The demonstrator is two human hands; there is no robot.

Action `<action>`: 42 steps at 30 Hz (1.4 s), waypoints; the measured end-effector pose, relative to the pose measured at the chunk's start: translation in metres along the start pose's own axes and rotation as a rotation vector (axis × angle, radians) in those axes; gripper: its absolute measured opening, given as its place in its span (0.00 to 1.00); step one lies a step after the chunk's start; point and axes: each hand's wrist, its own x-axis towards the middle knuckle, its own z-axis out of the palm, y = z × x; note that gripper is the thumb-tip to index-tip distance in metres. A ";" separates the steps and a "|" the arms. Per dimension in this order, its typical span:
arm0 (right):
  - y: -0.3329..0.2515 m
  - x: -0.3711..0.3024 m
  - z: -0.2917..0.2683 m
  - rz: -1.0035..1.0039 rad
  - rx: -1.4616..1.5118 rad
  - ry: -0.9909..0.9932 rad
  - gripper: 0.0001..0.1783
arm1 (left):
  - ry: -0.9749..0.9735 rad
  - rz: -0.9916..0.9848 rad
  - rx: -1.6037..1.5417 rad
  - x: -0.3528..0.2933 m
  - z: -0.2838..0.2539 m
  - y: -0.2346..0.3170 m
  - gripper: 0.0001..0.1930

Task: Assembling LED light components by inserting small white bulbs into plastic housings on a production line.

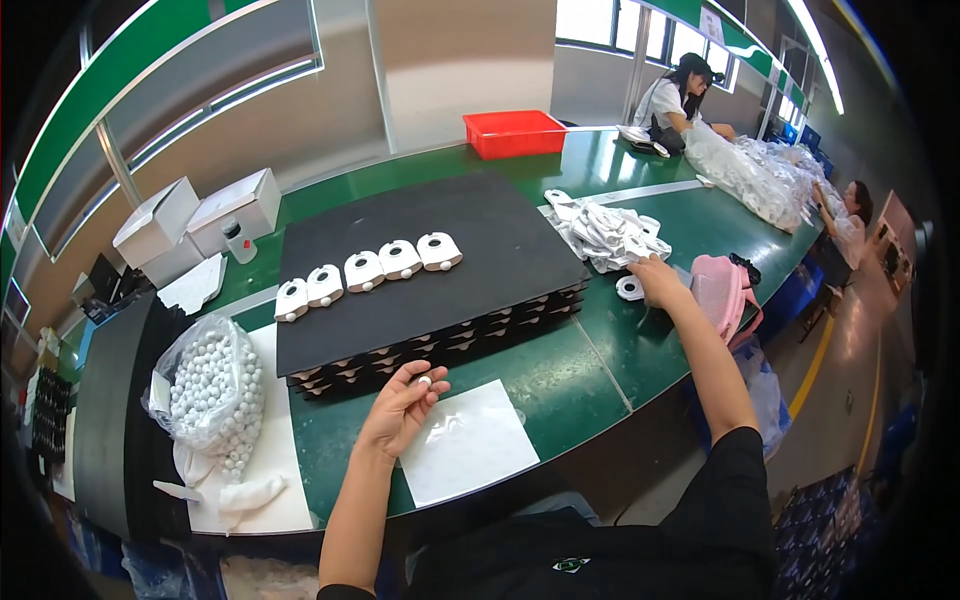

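Note:
My left hand (397, 407) is raised over the near edge of the table, palm up, its fingers closed on a small white ball (425, 381). On the right, my right hand (658, 281) reaches to the near edge of a heap of white plastic housings (612, 234). Its fingers stretch out beside one loose white housing (629, 288) with a dark round opening; a firm grip on it does not show. Between the hands lies a stack of black foam sheets (430, 310). Five-sided white housings (364, 270), several in a row, stand on its top sheet, with balls at their lower edges.
A clear bag of white balls (212, 380) sits at the left. A white sheet (470, 443) lies near the front edge. Farther off are a red bin (515, 134), white boxes (232, 210), a small bottle (239, 242) and a pink bag (716, 293). Two people work beside plastic bags (745, 180).

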 end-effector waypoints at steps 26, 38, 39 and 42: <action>-0.264 -0.114 -0.008 -0.193 1.676 -0.092 0.07 | -0.033 0.162 0.098 -0.003 0.004 -0.001 0.10; -0.272 -0.120 -0.001 -0.299 1.415 0.109 0.06 | -0.023 0.143 0.098 0.001 -0.006 -0.003 0.09; -0.272 -0.120 -0.001 -0.298 1.415 0.108 0.06 | -0.023 0.143 0.098 0.001 -0.006 -0.003 0.09; -0.272 -0.120 0.000 -0.271 1.456 0.110 0.06 | -0.016 0.137 0.119 0.000 -0.002 -0.002 0.09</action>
